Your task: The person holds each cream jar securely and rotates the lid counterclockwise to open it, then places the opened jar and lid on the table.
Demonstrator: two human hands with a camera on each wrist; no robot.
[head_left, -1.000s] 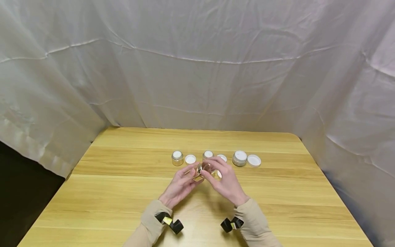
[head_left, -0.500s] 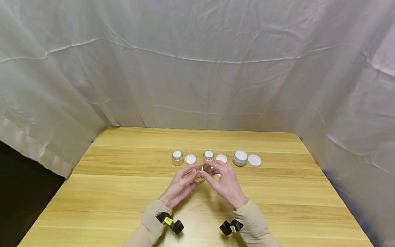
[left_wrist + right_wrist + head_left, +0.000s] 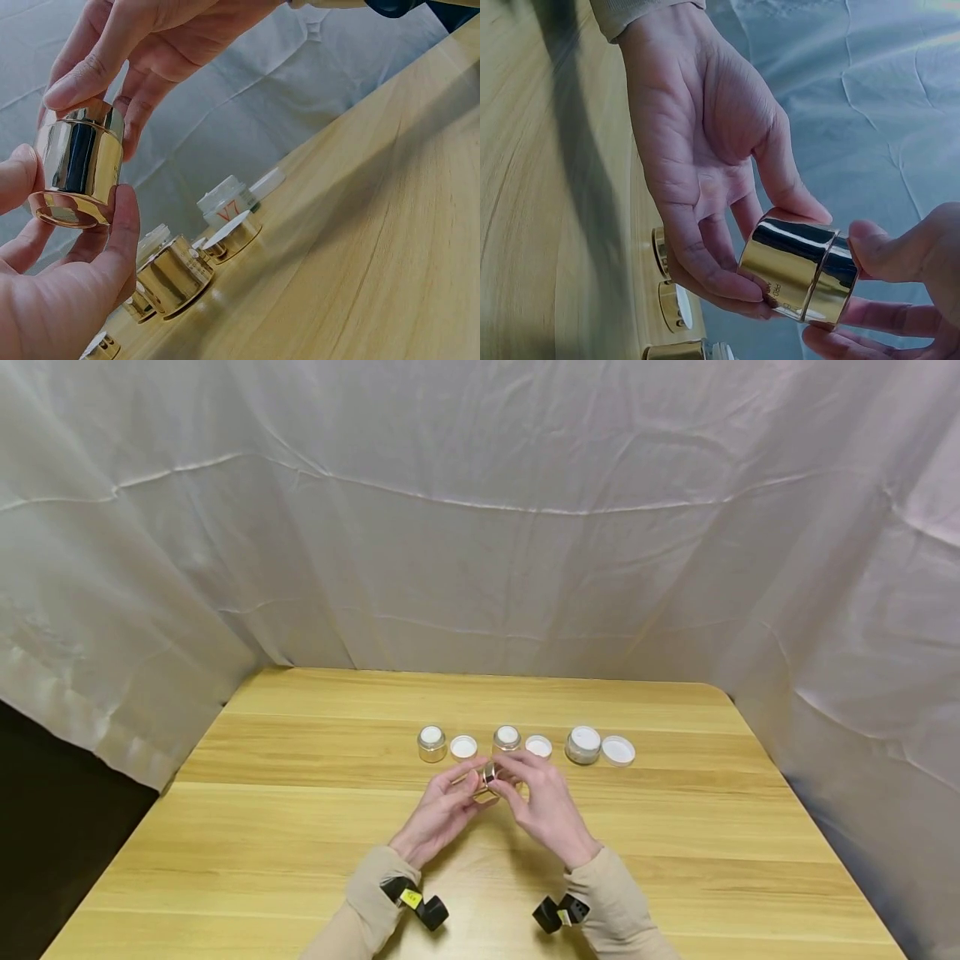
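Between both hands, raised above the table, is a gold cosmetic jar [image 3: 489, 774] with a mirror finish. In the right wrist view the gold jar [image 3: 787, 259] lies sideways, its wider section bearing small lettering. My right hand [image 3: 551, 818] pinches that wider section between thumb and fingers. Across from it, my left hand [image 3: 435, 822] grips the narrower band at the other end. The left wrist view shows a thin seam between these two sections of the gold jar [image 3: 82, 157], and a flared rim at the lower end.
Beyond the hands stand jars with white tops: one at left [image 3: 431, 742], a middle jar [image 3: 507, 737], a wider jar [image 3: 582, 745]. White-faced round lids lie beside them: a left lid [image 3: 463, 747], a middle lid [image 3: 538, 747], a right lid [image 3: 618, 750]. Grey cloth [image 3: 480, 568] hangs behind the table.
My right fingers have shifted around their end of the jar, which has turned slightly. A white patch beneath the right fingers is no longer visible. The left hand has stayed nearly still.
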